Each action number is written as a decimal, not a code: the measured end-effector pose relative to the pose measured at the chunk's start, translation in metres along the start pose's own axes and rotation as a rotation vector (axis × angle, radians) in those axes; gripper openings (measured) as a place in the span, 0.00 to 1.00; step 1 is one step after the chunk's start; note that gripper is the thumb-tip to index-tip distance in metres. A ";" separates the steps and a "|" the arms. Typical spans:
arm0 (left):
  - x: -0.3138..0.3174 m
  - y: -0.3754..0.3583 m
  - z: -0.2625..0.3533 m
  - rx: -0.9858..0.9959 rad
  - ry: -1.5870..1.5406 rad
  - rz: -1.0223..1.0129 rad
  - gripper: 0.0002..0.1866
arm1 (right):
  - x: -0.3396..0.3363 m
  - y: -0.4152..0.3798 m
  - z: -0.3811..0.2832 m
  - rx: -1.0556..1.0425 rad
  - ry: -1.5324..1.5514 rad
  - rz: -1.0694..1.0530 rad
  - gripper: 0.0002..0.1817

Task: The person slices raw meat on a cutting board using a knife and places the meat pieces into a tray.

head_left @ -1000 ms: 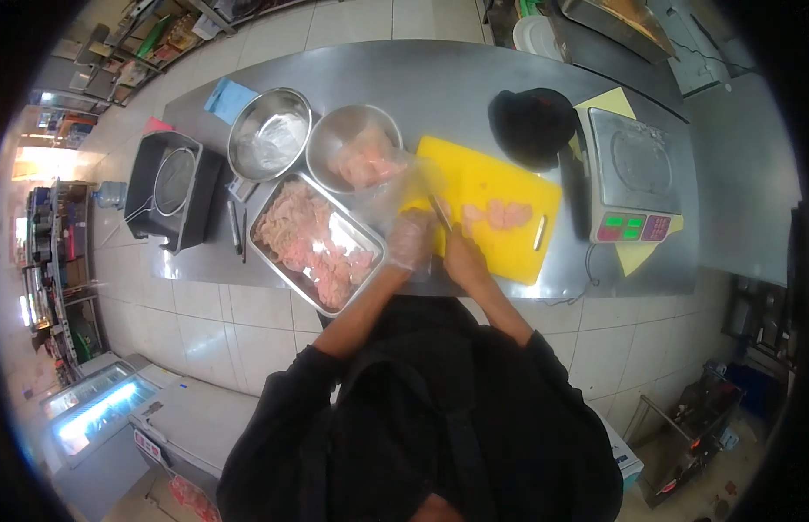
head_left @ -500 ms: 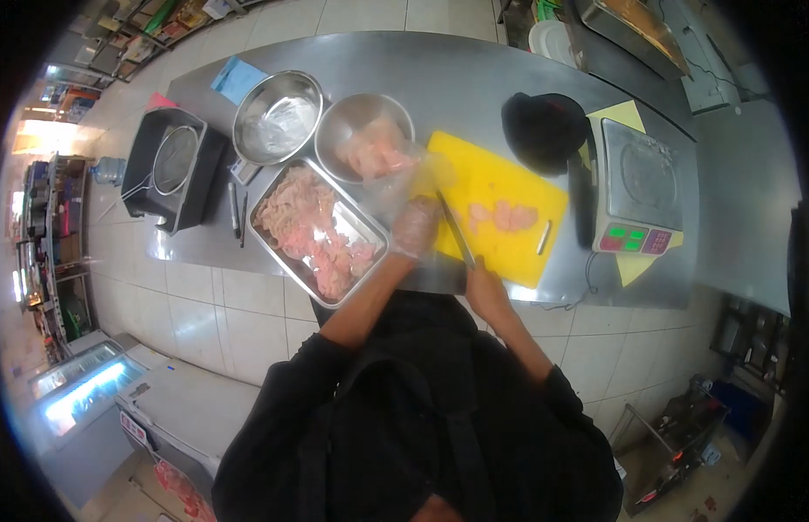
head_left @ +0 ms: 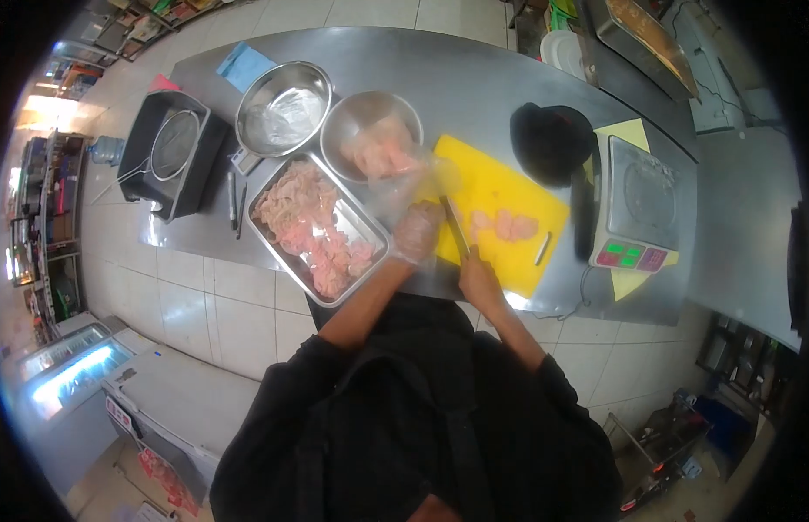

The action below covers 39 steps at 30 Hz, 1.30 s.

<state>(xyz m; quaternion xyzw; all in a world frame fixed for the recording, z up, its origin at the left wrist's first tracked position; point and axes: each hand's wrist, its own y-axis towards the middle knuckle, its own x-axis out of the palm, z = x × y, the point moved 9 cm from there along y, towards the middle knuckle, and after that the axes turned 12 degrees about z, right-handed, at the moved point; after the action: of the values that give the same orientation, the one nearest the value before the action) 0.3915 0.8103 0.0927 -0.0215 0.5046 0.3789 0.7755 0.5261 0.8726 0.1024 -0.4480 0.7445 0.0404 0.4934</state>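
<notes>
My right hand (head_left: 480, 282) grips the handle of a knife (head_left: 455, 228), whose blade points away from me over the left part of a yellow cutting board (head_left: 509, 190). My left hand (head_left: 417, 231), in a clear plastic glove, is closed at the board's left edge, close beside the blade. Its fingertips are hidden, so what they hold cannot be made out. Pale pink slices of raw meat (head_left: 514, 226) lie on the board, right of the knife. Beyond my left hand, a clear plastic bag (head_left: 396, 193) hangs from a steel bowl (head_left: 345, 117) containing more raw meat (head_left: 380, 150).
A steel tray (head_left: 370, 228) of raw meat stands left of my left hand. Behind it is a second steel bowl (head_left: 283, 71). Further left sits a black bin (head_left: 194, 187) with a strainer (head_left: 174, 143). A black object (head_left: 551, 143) and a scale (head_left: 639, 196) stand right of the board.
My right hand and the knife have shifted slightly left, nearer my left hand. The whole view has moved a little. The slices stay in place on the board.
</notes>
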 end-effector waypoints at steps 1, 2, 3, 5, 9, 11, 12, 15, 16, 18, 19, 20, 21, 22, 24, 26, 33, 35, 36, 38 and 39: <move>-0.001 0.000 0.000 -0.009 -0.002 0.001 0.09 | 0.002 0.000 0.001 0.013 -0.008 -0.011 0.15; -0.007 0.003 0.003 -0.003 -0.016 0.041 0.07 | 0.004 -0.002 0.004 0.030 -0.012 -0.019 0.15; -0.009 0.003 0.005 0.007 -0.031 0.077 0.05 | 0.008 0.003 0.003 0.037 -0.014 -0.019 0.15; -0.003 0.001 0.002 0.003 -0.036 0.061 0.06 | 0.007 0.016 -0.004 -0.034 -0.005 0.088 0.14; 0.007 -0.001 0.001 0.075 -0.027 0.044 0.06 | 0.005 0.005 0.006 -0.018 -0.020 0.043 0.13; -0.003 -0.006 0.005 0.031 -0.077 0.066 0.08 | 0.000 -0.018 0.011 -0.023 -0.025 -0.011 0.13; -0.010 -0.010 0.007 -0.012 -0.128 0.081 0.10 | 0.001 -0.021 0.013 -0.029 -0.026 -0.009 0.13; -0.016 -0.023 0.020 0.030 -0.031 -0.020 0.08 | 0.005 -0.021 0.016 -0.050 -0.041 0.049 0.13; -0.017 -0.027 0.022 0.045 -0.037 -0.026 0.08 | 0.008 -0.017 0.014 -0.071 -0.061 0.072 0.13; -0.012 -0.036 0.026 0.145 -0.016 -0.120 0.06 | 0.004 -0.015 0.010 -0.088 -0.079 0.104 0.13; -0.011 -0.036 0.027 0.154 -0.013 -0.119 0.06 | 0.004 -0.015 0.009 -0.084 -0.083 0.099 0.13; -0.015 -0.031 0.026 0.119 -0.026 -0.097 0.06 | 0.003 -0.014 0.007 -0.083 -0.087 0.095 0.13; -0.019 -0.027 0.024 0.082 -0.037 -0.075 0.06 | 0.003 -0.016 0.009 -0.086 -0.082 0.102 0.13; -0.021 -0.023 0.026 0.088 -0.032 -0.070 0.06 | 0.004 -0.019 0.014 -0.095 -0.085 0.101 0.12; -0.031 -0.010 0.033 0.148 0.021 0.032 0.06 | 0.002 -0.027 0.016 -0.113 -0.091 0.102 0.12; -0.029 -0.004 0.031 0.091 -0.077 0.021 0.06 | -0.001 -0.032 0.019 -0.078 -0.083 0.100 0.13; -0.002 -0.017 0.013 -0.090 -0.050 -0.070 0.09 | 0.010 -0.022 0.024 -0.046 -0.040 0.085 0.18; 0.007 -0.018 0.007 -0.104 -0.050 -0.055 0.08 | 0.009 -0.036 0.036 -0.115 -0.044 0.128 0.18; 0.007 -0.016 0.006 -0.114 -0.055 -0.043 0.07 | 0.002 -0.045 0.034 -0.123 -0.048 0.128 0.18; -0.006 -0.016 0.010 -0.069 -0.040 0.067 0.06 | -0.005 -0.064 0.044 0.000 -0.075 -0.008 0.18; -0.019 -0.016 0.016 -0.015 -0.024 0.166 0.05 | -0.008 -0.069 0.046 -0.002 -0.076 -0.004 0.18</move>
<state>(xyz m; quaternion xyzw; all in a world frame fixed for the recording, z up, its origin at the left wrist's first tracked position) 0.4099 0.7951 0.1098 0.0193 0.4925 0.4460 0.7470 0.6077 0.8601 0.1117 -0.4479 0.7243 0.0574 0.5210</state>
